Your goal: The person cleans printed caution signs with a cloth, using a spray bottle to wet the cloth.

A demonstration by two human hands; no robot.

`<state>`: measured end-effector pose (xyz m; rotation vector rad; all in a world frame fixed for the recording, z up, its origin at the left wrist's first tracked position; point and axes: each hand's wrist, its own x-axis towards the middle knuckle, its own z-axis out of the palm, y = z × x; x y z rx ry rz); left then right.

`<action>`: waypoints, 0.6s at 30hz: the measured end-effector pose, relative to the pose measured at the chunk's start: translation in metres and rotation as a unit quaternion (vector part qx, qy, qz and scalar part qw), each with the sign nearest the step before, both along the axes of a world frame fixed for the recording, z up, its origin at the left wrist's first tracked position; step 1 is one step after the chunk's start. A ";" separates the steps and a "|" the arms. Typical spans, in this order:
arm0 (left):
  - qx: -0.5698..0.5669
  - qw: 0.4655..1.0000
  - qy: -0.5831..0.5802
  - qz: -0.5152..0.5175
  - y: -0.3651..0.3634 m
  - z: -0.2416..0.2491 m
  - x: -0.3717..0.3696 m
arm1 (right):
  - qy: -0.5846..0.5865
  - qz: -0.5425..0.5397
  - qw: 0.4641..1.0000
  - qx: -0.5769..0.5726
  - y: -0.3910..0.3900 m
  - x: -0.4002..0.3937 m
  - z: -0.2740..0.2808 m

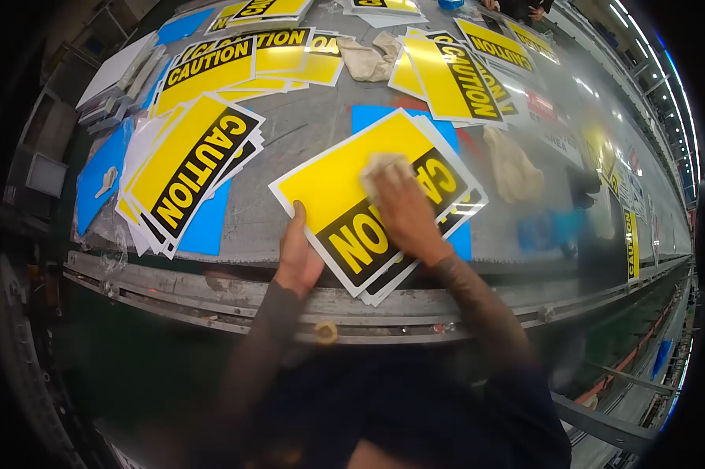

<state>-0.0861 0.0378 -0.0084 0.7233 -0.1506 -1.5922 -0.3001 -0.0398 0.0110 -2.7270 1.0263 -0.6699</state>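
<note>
A yellow and black caution sign [329, 184] lies tilted on top of a stack of similar signs near the table's front edge. My left hand [298, 254] grips its lower left edge, the thumb along the border and the other fingers partly hidden. Bunched under my right hand [407, 219] is a whitish cloth [377, 173], pressed onto the sign's face and covering some of the lettering. Blue sheet material [368, 117] shows from beneath the stack.
Another stack of caution signs [192, 168] sits to the left, with more signs [458, 78] farther back. Crumpled cloths [513, 166] lie to the right and at the back. A metal rail [196, 297] runs along the front, with a tape roll [325, 332] beside it.
</note>
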 end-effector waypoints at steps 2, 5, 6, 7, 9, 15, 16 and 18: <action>-0.007 1.000 0.008 -0.014 -0.001 0.000 0.002 | -0.036 0.080 0.996 0.012 0.032 0.034 -0.001; -0.027 1.000 0.000 -0.014 -0.001 0.005 0.008 | -0.038 0.138 0.985 0.099 0.056 0.067 0.010; -0.027 1.000 0.000 -0.015 0.001 0.008 0.008 | -0.039 0.133 0.985 0.106 0.052 0.068 0.010; -0.027 1.000 0.001 -0.014 0.004 0.011 0.009 | -0.039 0.130 0.984 0.114 0.046 0.070 0.011; -0.048 0.997 -0.050 -0.035 0.006 -0.001 0.010 | -0.034 0.143 0.984 0.098 0.032 0.072 0.011; -0.079 0.978 -0.164 -0.106 0.012 0.018 0.009 | -0.017 0.166 0.984 0.070 -0.003 0.080 0.027; -0.073 0.983 -0.137 -0.093 0.011 0.023 0.007 | -0.018 0.169 0.983 0.063 -0.007 0.083 0.024; -0.046 0.987 -0.135 -0.079 0.012 0.021 0.008 | -0.026 0.160 0.984 0.070 -0.013 0.084 0.019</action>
